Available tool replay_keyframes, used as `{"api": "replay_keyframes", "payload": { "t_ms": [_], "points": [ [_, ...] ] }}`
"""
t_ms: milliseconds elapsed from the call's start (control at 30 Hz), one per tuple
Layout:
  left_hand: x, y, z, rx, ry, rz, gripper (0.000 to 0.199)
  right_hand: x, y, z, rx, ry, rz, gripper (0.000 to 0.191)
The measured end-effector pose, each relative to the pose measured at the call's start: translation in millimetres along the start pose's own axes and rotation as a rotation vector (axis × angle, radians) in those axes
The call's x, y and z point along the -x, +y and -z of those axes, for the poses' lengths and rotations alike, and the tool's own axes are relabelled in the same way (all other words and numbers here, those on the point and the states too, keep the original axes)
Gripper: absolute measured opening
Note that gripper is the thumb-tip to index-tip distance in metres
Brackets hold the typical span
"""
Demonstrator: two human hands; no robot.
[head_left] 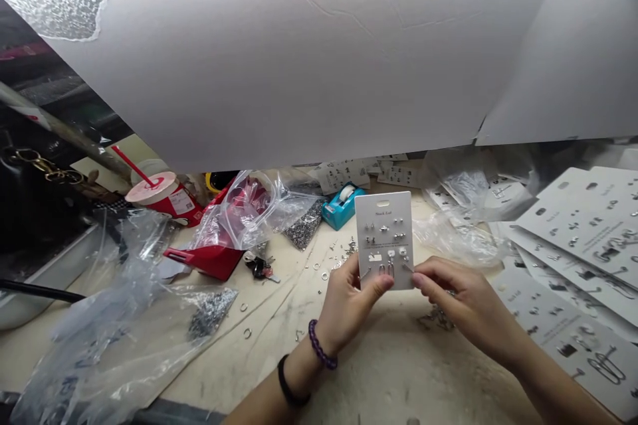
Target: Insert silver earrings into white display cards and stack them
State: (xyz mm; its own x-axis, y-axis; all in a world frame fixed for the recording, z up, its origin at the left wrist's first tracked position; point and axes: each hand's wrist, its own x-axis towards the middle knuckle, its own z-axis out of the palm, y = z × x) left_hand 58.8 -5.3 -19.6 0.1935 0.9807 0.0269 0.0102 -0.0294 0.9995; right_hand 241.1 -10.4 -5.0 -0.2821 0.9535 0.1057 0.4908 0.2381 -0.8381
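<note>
A white earring card (383,232) with several small metal earrings on it stands upright in front of me. My left hand (351,309) grips its lower left, thumb across the front and fingers behind. At the lower right edge, my right hand (456,292) has thumb and forefinger pinched together by the card; what lies between those fingertips is too small to make out. Below the right hand sits a small heap of metal pieces (437,317), partly hidden. Loose rings and studs (343,249) lie on the table behind the card.
Stacked earring cards (573,246) fill the right side. A blue tape dispenser (343,204), a red scoop (209,260), keys (262,267), plastic bags (124,325) and a red cup (169,198) occupy the left and back. A large white board (309,66) hangs overhead.
</note>
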Motion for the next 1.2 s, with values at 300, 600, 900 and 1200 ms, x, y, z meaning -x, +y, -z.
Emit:
{"api": "replay_keyframes", "payload": {
  "t_ms": [300, 600, 900, 1200],
  "points": [
    [1, -3, -4.3, 0.078, 0.067, 0.046, 0.027, 4, 6, -8, 0.339, 0.074, 0.244, 0.025],
    [6, -13, -13.6, -0.06, 0.164, 0.016, 0.026, 6, -4, -21, 0.789, 0.278, 0.349, 0.031],
    [6, -11, -16.2, -0.034, 0.142, 0.025, 0.025, 8, -4, -20, 0.635, 0.187, 0.207, 0.037],
    [2, -8, -4.7, -0.104, -0.022, 0.019, 0.031, -2, 0, 0, -0.237, -0.037, -0.193, 0.027]
  ]
}}
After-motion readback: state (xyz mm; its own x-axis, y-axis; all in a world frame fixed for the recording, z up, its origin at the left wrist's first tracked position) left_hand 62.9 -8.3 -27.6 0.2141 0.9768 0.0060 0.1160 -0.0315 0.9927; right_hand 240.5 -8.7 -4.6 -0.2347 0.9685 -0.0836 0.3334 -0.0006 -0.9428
